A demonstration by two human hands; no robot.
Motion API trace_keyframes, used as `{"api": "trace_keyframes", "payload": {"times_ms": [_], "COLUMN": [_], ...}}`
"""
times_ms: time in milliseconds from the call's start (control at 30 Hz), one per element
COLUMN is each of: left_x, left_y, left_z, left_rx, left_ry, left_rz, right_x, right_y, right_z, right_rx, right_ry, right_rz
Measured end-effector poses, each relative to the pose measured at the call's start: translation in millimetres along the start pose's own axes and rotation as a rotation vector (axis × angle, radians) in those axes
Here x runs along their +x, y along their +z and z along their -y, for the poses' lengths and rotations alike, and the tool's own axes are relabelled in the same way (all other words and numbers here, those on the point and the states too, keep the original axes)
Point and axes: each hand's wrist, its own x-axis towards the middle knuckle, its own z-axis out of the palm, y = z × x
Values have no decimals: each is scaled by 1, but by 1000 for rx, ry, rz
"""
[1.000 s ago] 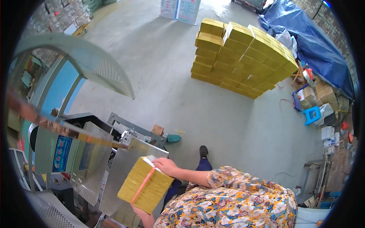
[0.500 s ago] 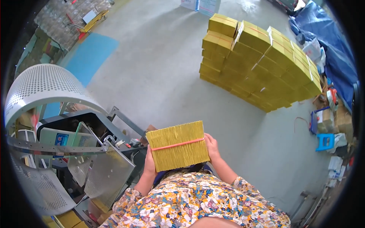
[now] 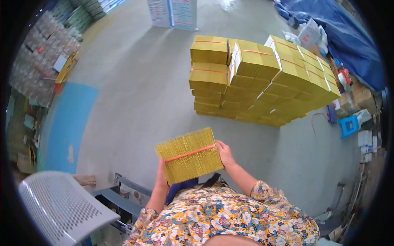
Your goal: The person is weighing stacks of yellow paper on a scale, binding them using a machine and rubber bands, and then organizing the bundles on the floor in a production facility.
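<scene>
A bundle of gold paper sheets (image 3: pixel 191 166), bound round the middle with a red-orange band, is held up in front of my body. My left hand (image 3: pixel 161 175) presses on its left end, and my right hand (image 3: pixel 224 154) grips the right end. The bundle tilts, its right side higher. Some of the fingers are hidden behind and under it. Ahead of me on the floor stands a stepped stack of similar gold bundles (image 3: pixel 250 88), several layers high, with white edges and red bands showing on top.
A perforated grey metal guard (image 3: pixel 61 207) and dark machine frame (image 3: pixel 123 201) stand at my lower left. A blue floor patch (image 3: pixel 72 123) lies at left. White printed panels (image 3: pixel 172 14) stand beyond the stack. A blue tarp (image 3: pixel 349 45) and blue stool (image 3: pixel 349 125) are on the right.
My view has swung away from the machine toward the stack, which now appears nearer and further left. Both hands still hold the bundle, which tilts a little more.
</scene>
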Motion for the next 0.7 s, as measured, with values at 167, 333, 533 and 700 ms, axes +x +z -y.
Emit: {"api": "trace_keyframes", "payload": {"times_ms": [167, 333, 533, 700], "left_x": [135, 233, 339, 396], "left_y": [37, 120, 185, 230], "left_z": [-71, -122, -129, -133], "left_rx": [201, 271, 340, 330], "left_ry": [-39, -92, -107, -195], "left_rz": [233, 314, 325, 384], "right_x": [88, 162, 264, 322], "right_y": [21, 21, 1, -19], "right_z": [56, 136, 171, 201], "right_rx": [190, 325, 343, 96], "right_ry": [27, 91, 50, 14], "right_rz": [-63, -184, -102, -43]}}
